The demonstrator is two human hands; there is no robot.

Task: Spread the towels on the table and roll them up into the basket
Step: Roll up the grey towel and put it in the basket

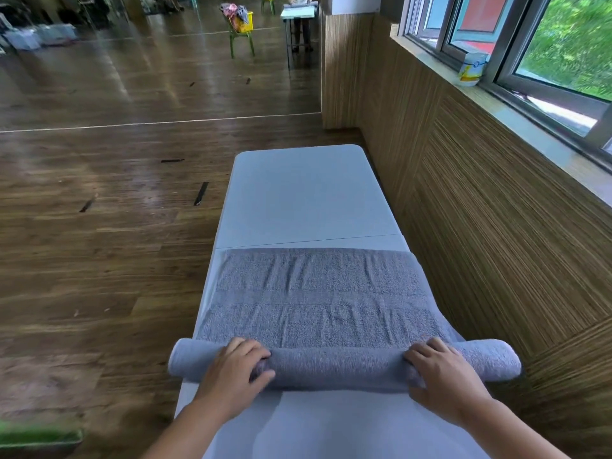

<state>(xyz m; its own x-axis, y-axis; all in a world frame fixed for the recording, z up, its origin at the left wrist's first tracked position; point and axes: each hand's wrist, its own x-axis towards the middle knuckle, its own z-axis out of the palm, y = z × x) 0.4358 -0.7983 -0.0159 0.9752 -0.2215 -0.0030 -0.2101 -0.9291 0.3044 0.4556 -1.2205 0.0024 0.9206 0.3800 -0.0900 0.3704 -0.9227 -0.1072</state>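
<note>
Grey terry cloth fills the near half of the view: the towel (318, 293) lies flat across the white tabletop (298, 193), its far edge just short of the seam that crosses the tabletop's middle. The near part of the towel is wound into a thick roll (337, 362) lying crosswise in front of me, and both ends of the roll stick out past the tabletop's side edges.

My left grip (231, 369) is on the roll towards its left end. The fingers curve over the top of the roll and the thumb presses into its near side, so the grip is closed around the cloth. My right grip (443, 376) sits the same way towards the right end, fingers bent over the top and wrapped onto the roll. A bare stretch of the roll lies between the two grips. Both forearms reach in from the bottom edge over bare tabletop.

Brown wooden floor (99, 226) runs along my left. A striped wood-panelled wall (496, 210) stands close on my right under a window (546, 44), and a white and yellow canister (472, 69) stands on the sill. Far off at the top of the view, a yellow basket (243, 23) heaped with cloths sits on a green chair (241, 41).
</note>
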